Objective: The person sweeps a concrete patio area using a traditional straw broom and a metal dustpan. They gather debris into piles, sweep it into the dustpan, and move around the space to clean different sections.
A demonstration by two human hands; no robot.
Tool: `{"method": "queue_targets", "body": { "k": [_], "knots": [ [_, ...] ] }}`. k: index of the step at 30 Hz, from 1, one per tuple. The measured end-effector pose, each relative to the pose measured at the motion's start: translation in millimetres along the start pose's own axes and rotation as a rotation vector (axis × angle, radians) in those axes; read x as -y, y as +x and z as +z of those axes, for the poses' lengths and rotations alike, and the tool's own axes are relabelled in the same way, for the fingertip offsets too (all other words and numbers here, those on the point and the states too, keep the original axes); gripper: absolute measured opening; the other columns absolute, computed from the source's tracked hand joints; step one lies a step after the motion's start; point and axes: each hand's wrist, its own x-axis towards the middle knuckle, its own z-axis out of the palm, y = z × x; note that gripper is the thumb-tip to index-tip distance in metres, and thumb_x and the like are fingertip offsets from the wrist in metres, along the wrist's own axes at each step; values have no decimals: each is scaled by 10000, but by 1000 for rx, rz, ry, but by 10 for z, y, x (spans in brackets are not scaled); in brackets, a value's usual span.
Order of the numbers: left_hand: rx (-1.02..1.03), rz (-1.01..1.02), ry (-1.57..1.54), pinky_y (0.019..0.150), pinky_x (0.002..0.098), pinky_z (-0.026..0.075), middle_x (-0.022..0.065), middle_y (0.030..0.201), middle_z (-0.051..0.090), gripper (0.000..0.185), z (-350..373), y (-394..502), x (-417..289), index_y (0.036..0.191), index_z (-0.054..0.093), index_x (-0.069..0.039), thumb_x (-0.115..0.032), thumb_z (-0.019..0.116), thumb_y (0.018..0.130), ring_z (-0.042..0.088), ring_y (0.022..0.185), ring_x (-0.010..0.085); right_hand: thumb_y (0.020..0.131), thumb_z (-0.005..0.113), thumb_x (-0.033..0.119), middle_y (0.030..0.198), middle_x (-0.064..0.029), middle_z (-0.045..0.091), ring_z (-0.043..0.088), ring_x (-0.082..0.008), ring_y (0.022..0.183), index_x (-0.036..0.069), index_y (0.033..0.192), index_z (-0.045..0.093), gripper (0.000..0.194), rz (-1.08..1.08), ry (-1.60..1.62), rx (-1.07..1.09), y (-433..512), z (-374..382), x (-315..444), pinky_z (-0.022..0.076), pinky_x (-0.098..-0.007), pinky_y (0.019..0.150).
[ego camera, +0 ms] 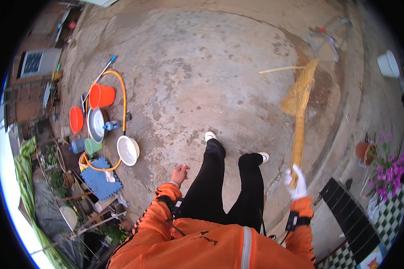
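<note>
My right hand (295,184), in a white glove, grips the handle end of a yellow straw broom (299,134). The broom stretches away from me, its bristle head over the concrete ground (222,64) on the right. A thin pale stick (282,70) lies beside the bristles; whether it belongs to another broom I cannot tell. My left hand (180,174) is bare and hangs by my left thigh, fingers curled in with nothing visible in them.
At left, a yellow hose (125,101) loops around red buckets (102,96), a metal basin (96,124) and a white basin (128,150). A metal frame (323,43) stands far right. A flowerpot (364,153) and black steps (348,215) are near my right.
</note>
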Motion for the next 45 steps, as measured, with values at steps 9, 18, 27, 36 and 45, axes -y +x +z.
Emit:
{"method": "queue_targets", "body": {
  "k": [9,18,27,36,45],
  "knots": [
    [-121,-40,-161,463,251,402,-24,554,422,325,-1229,230,100,858,608,-47,-325,467,950,405,468,84,764,688,232,629,-55,576,552,-167,418,73,993,521,324,-9,-1222,-271,784,1313,-1687,447,-323,380],
    [-283,-277,-310,458,257,421,-17,552,432,332,-2007,38,1021,859,603,-41,-324,456,953,428,450,96,786,648,320,875,-172,643,636,-305,681,153,1335,338,652,-104,-2065,188,1961,2769,-2855,489,-409,608],
    [-230,-339,-519,471,253,435,-15,558,442,334,-1783,20,1178,883,610,-50,-339,460,957,441,460,93,811,633,294,792,-68,624,612,-184,647,290,1386,375,631,-112,-1662,-246,2079,2586,-1682,502,-318,506],
    [-301,-363,-693,456,251,410,-19,541,418,333,-1598,-13,1248,870,602,-44,-333,462,956,419,457,88,874,604,166,717,-23,519,456,-120,450,276,1460,207,715,-271,-1382,-490,1578,2843,-907,404,-287,357],
    [-380,-453,-856,481,275,451,-16,547,418,309,-1168,-181,1189,897,580,-59,-330,448,965,428,458,102,838,597,391,905,-202,642,640,-338,706,345,1426,259,680,28,-2393,231,2284,3624,-2189,505,-428,624]
  ]
}}
